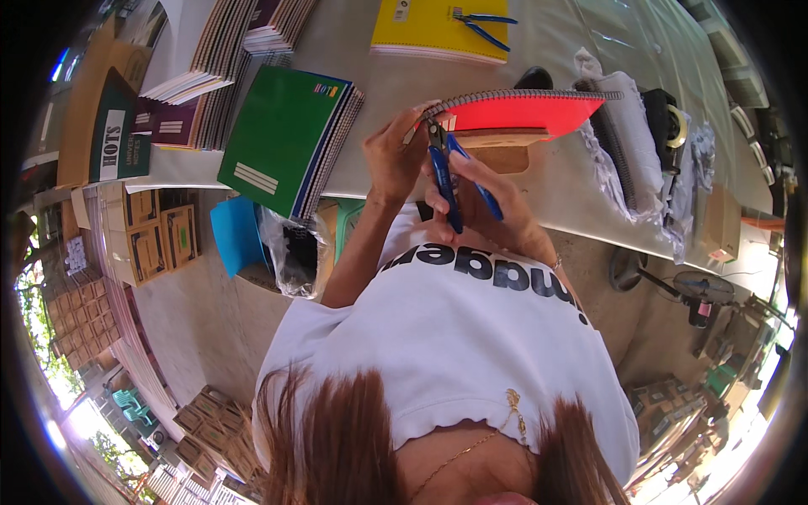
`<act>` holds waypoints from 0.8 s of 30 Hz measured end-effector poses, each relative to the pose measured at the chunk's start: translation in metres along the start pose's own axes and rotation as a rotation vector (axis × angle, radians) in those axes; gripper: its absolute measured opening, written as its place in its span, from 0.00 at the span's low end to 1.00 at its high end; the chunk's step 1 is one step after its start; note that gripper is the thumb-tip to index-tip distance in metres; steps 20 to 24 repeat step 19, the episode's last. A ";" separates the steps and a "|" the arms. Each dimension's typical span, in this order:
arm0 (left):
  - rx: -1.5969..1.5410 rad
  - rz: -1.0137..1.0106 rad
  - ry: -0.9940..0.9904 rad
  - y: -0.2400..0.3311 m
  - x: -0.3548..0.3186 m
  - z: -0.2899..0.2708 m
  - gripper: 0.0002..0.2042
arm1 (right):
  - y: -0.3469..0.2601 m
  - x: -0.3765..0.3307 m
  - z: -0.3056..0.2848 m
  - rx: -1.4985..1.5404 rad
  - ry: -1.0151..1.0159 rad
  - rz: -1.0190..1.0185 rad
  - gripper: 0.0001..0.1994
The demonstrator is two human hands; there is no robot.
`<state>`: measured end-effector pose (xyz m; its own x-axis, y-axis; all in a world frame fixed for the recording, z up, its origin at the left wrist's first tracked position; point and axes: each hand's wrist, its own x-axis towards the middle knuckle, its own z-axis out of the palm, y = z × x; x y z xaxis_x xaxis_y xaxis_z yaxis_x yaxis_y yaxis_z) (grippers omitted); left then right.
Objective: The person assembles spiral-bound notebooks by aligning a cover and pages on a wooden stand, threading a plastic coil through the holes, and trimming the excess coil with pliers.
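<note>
The right hand (484, 202) is gripping 1 pair of blue-handled cutters (450, 172), their tip at the wire spiral of 1 red notebook (526, 111) lying at the counter's (547, 194) near edge. The left hand (396, 151) is pinching that spiral's end. 1 green notebook (282, 135), 1 yellow notebook (429, 29) carrying seemingly 1 more pair of cutters (480, 23), are lying farther along. Cardboard boxes (151, 236) are sitting below.

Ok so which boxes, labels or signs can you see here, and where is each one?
Cardboard boxes: brown, stacked under the table's left end, printed panels facing out.
Green notebook: on the table left of the hands, small white label at its corner.
Maroon notebook: further left, white label.
Dark green sign: far left, white band.
</note>
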<state>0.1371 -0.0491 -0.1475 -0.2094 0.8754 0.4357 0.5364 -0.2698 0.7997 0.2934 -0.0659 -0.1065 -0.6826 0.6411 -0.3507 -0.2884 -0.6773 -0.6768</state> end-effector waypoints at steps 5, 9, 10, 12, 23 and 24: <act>-0.087 -0.015 -0.081 0.006 0.005 -0.003 0.12 | 0.008 -0.013 -0.035 -0.604 0.221 -0.180 0.24; -0.071 -0.001 -0.130 0.004 0.002 -0.011 0.13 | 0.021 -0.046 -0.146 -1.220 0.400 -0.302 0.28; -0.063 0.000 -0.142 0.004 0.002 -0.012 0.13 | 0.019 -0.055 -0.167 -1.298 0.482 -0.234 0.29; -0.092 0.000 -0.111 0.007 0.000 -0.009 0.13 | 0.019 -0.071 -0.201 -1.584 0.645 -0.209 0.29; 0.199 0.155 0.078 0.042 0.025 -0.102 0.10 | 0.032 -0.084 -0.296 -1.697 1.016 -0.316 0.31; 0.199 0.155 0.078 0.042 0.025 -0.102 0.10 | 0.032 -0.084 -0.296 -1.697 1.016 -0.316 0.31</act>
